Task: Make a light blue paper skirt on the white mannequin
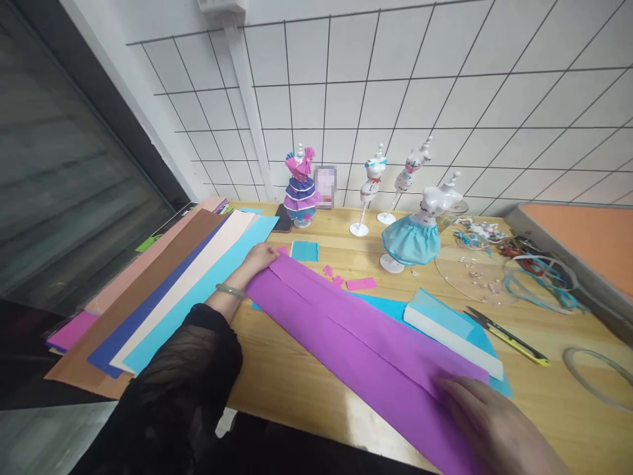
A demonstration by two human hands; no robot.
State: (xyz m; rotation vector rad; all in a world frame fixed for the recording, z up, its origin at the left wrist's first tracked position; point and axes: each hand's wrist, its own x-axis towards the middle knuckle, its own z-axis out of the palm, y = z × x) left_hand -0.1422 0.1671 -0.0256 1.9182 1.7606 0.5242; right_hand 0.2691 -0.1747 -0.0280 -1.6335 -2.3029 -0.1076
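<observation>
A long folded sheet of purple crepe paper (346, 343) stretches diagonally between my two hands. My left hand (261, 258), with a bangle at the wrist, has its fingers closed on the paper's far left end. At the near right end, my right hand (489, 415) has its fingers curled at the fold; it is a little blurred and its thumb is hidden. Partly beneath the purple sheet lies blue paper (380, 302), with a light blue and white folded piece (450, 330) on it. Black and yellow snips (509, 335) rest to the right.
Layered coloured sheets (198, 290) cover the left side. Several small dress forms stand along the wall, one in a blue skirt (413, 239), another in a tiered dress (300, 191). Pink scraps (361, 284), a clear disc with beads (477, 274) and ribbons (539, 284) lie about. An orange-topped tray (588, 244) borders the right.
</observation>
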